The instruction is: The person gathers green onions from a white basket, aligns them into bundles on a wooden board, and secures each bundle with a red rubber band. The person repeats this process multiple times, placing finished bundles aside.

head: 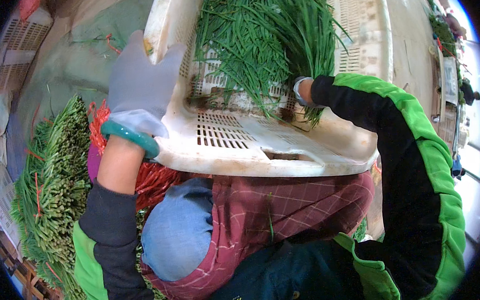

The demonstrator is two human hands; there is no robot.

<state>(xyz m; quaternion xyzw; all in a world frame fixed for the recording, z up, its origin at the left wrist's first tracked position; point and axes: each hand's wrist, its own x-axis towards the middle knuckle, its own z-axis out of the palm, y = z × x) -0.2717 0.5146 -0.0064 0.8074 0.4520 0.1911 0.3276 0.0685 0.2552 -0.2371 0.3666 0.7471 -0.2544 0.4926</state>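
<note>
A white slatted plastic crate point(241, 162) stands before me, tilted in view, with long green leafy stalks point(248, 43) lying loose in it. My left hand point(146, 81), in a pale thin glove with a green bangle at the wrist, is at the crate's left wall, its thumb and fingers spread about the rim. Inside the crate at the right, my right hand point(304, 92), also gloved, is at the lower end of a bunch of the green stalks point(309, 38); its fingers are mostly hidden, and short ends stick out below it.
Bundles of green stalks point(61, 189) bound with red ties are stacked at the left. Red plastic strips point(153, 182) hang beside my knee under the crate's near rim. Other white crates point(24, 36) stand at the upper left. More greens and people are far off at the right.
</note>
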